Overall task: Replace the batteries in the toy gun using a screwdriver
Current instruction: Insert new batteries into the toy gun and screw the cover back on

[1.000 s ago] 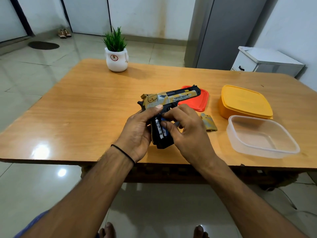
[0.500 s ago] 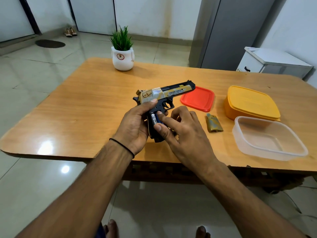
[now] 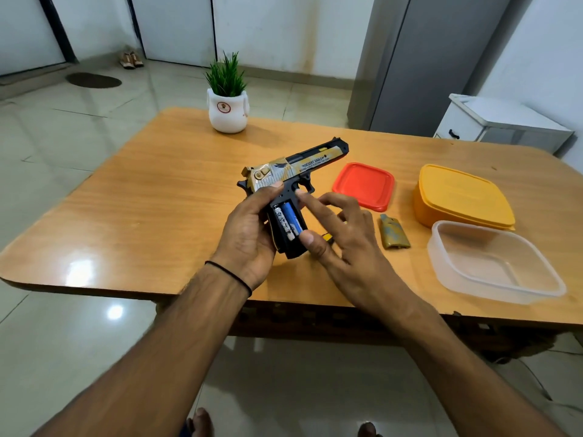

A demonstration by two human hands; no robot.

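A black and gold toy gun (image 3: 299,167) is held above the table, barrel pointing far right. My left hand (image 3: 249,234) grips its handle from the left. The handle's battery bay is uncovered and holds two batteries (image 3: 287,220), one white and one blue. My right hand (image 3: 340,234) is beside the handle with fingers spread; its forefinger touches the frame near the trigger and its thumb rests against the handle's lower edge. The gold battery cover (image 3: 394,231) lies on the table to the right. A small yellow and black object (image 3: 328,238) peeks out under my right hand.
On the wooden table (image 3: 142,209) lie a red lid (image 3: 364,184), a closed yellow box (image 3: 463,197) and an open clear plastic container (image 3: 495,263) at the right. A potted plant (image 3: 227,99) stands at the far edge. My feet show below the table.
My right hand has lifted its fingers off the battery bay and spread them, so both batteries now show. The gun has tilted a little, barrel higher.
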